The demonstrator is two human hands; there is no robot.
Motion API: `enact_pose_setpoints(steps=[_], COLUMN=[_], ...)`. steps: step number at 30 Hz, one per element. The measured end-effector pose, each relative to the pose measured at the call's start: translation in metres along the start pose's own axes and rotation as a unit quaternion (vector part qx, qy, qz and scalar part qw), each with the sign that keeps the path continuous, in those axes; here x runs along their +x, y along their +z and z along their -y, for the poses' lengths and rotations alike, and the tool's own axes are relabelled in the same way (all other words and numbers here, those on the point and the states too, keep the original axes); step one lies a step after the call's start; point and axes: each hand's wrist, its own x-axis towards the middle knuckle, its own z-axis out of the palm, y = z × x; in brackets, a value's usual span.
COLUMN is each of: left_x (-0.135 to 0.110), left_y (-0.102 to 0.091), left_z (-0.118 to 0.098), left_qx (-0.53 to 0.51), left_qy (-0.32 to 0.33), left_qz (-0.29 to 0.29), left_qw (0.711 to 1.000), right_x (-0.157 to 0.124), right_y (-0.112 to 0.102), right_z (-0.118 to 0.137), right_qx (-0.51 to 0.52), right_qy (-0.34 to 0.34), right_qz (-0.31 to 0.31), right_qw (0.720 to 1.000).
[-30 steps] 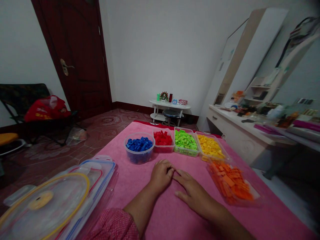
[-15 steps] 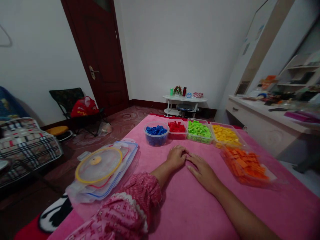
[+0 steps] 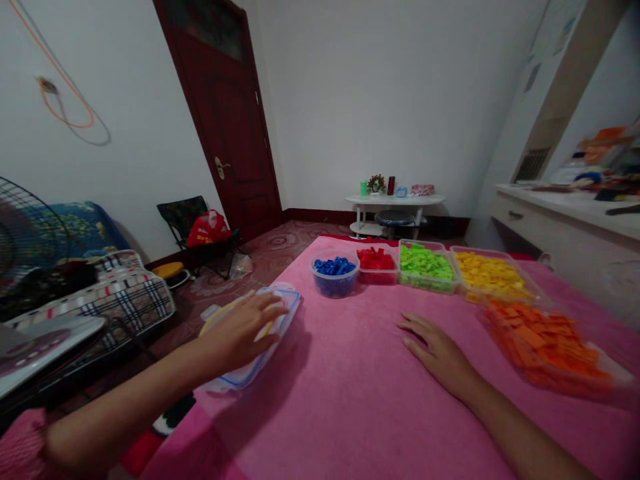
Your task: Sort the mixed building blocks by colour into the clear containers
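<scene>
Several clear plastic lids with blue and yellow rims (image 3: 250,368) lie stacked at the left of the pink cloth-covered bench (image 3: 330,400), and over them I hold my left grip (image 3: 245,328) released, fingers spread; whether it touches them I cannot tell. My right grip (image 3: 443,355) is released too, resting on the bench near the clear plastic box of orange blocks (image 3: 545,347)

Left hand (image 3: 247,328): gone from table (image 3: 345,380) middle to over the lids (image 3: 289,308), left edge.
Right hand (image 3: 443,357): now well apart from it.
</scene>
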Motion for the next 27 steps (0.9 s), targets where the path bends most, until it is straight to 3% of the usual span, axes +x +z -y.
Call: enact_pose_setpoints(steps=[3, 5, 8, 12, 17, 22, 27], left_x=[-0.029, -0.043, -0.055, -0.061, -0.064, -0.067, -0.07], left_y=[0.012, 0.026, 0.042, 0.044, 0.035, 0.034, 0.019], left_z=[0.056, 0.083, 0.102, 0.099, 0.088, 0.074, 0.06], left_qx=[0.094, 0.091, 0.067, 0.066, 0.068, 0.135, 0.193], left_qy=[-0.102, -0.168, -0.15, -0.129, -0.093, -0.113, -0.045], left_qz=[-0.036, -0.009, 0.02, 0.01, 0.066, 0.1, 0.108], left_qw=[0.99, 0.982, 0.986, 0.989, 0.991, 0.979, 0.974], right_x=[-0.001, -0.001, -0.002, -0.001, -0.002, -0.002, -0.003], right_y=[0.001, 0.001, 0.0, 0.0, 0.002, 0.003, 0.001], right_z=[-0.001, 0.0, 0.001, 0.001, -0.001, -0.003, -0.003], right_qx=[-0.01, -0.015, -0.02, -0.029, -0.026, -0.027, -0.034], right_qy=[-0.006, -0.008, -0.005, -0.002, -0.006, -0.009, -0.014], right_qz=[0.002, 0.003, 0.005, 0.015, 0.016, 0.017, 0.026], right_qw=[1.0, 1.0, 1.0, 0.999, 0.999, 0.999, 0.999])
